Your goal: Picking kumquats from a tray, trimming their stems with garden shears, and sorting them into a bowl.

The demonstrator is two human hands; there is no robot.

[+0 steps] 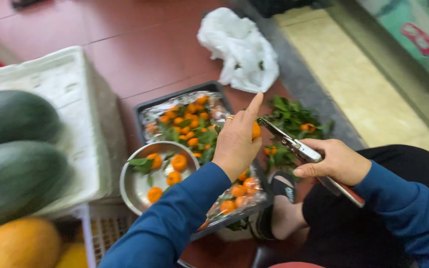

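Observation:
My left hand [237,141] holds a small orange fruit [256,130] above a dark tray, forefinger pointing up. My right hand [337,161] grips a pair of metal clippers [294,145] with red handles, their tips right at the fruit. Both arms wear blue sleeves. The dark tray [142,106] is lined with clear film and holds several small orange fruits with green leaves [189,124]. A round metal bowl [132,186] at the tray's near left corner holds a few fruits and leaves.
A pile of cut green leaves [294,119] lies on the red floor beside the tray. A white plastic bag [239,49] lies beyond it. Two dark green melons [13,149] rest on a white foam box [70,84] at left; yellow fruits [18,245] sit below. My sandalled foot [281,208] is by the tray.

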